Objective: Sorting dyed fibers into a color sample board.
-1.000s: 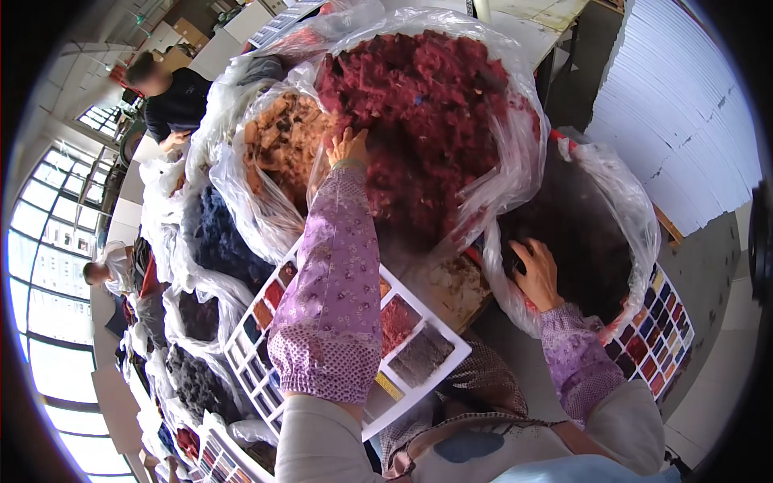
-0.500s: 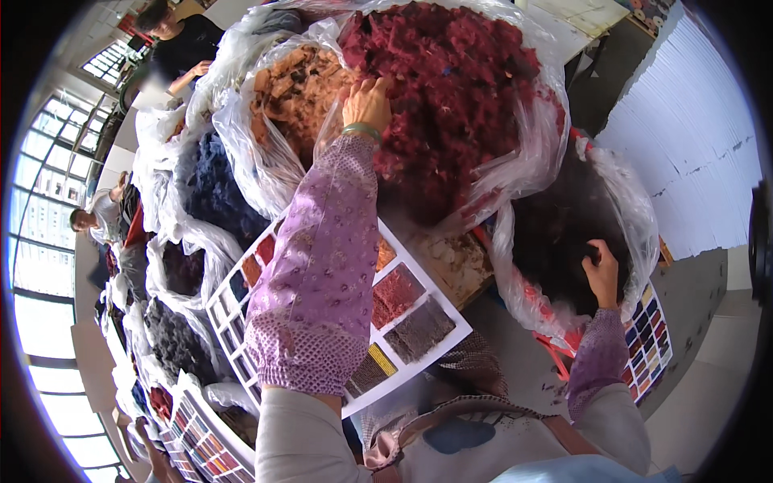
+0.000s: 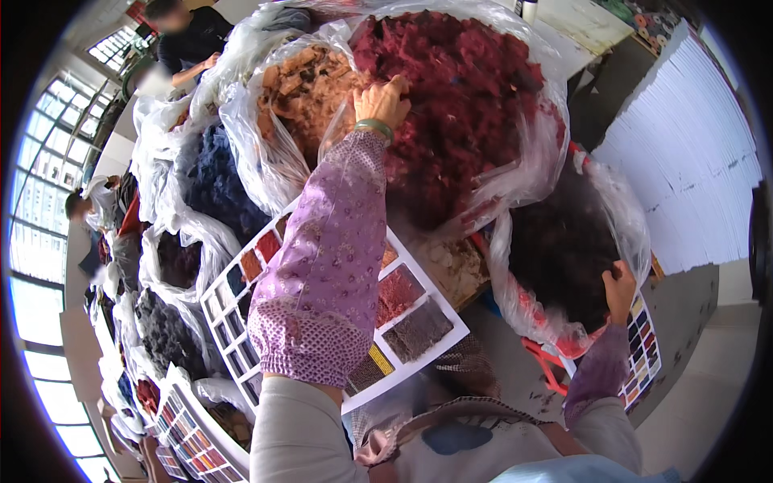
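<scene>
left hand (image 3: 380, 101) — red fibre bag (image 3: 459, 97), mouth up

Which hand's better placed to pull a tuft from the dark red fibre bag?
Left. The left hand already rests on the dark red fibre in its clear bag. The right hand grips the rim of the bag of dark brown fibre, off to the side.

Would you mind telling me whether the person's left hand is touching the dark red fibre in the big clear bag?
Touching. The head view shows the left hand resting on the dark red fibre, its fingers pressed into the heap with no gap visible.
</scene>
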`<state>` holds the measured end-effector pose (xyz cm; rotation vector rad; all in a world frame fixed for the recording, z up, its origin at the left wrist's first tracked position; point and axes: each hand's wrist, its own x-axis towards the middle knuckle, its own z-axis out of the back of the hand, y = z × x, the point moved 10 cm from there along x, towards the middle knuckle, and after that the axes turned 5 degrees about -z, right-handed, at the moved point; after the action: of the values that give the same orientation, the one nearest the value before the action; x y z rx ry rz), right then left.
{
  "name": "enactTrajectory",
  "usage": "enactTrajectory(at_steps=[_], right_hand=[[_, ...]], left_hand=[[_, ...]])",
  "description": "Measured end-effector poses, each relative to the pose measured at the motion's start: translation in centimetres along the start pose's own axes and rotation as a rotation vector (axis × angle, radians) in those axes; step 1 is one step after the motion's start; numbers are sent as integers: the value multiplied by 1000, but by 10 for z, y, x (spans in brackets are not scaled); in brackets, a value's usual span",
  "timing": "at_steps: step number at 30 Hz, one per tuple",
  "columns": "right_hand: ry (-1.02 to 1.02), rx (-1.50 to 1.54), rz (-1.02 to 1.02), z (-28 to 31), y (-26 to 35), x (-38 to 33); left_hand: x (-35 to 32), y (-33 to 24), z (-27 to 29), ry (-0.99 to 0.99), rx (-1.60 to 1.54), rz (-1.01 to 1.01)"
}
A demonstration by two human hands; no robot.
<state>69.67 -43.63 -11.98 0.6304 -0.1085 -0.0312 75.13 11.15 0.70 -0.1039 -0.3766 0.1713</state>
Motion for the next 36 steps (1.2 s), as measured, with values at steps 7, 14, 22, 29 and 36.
enactTrajectory(at_steps=[7,14,22,29,36], right_hand=[[44,160,226,-14,17,24],[171,327,-230,5,-21,23],[230,265,360,-21,138,-8],[854,667,651,-98,385,-195],[1237,636,813,-147,451,-406]], left_hand=[[-49,-36,38,-228,254,-444],[-83,-40,64,-291,106,-290],[-273,66,227,-272,-16,117],[-513,84,295,-275,192,266],[-576,76,280,-550,33,293]])
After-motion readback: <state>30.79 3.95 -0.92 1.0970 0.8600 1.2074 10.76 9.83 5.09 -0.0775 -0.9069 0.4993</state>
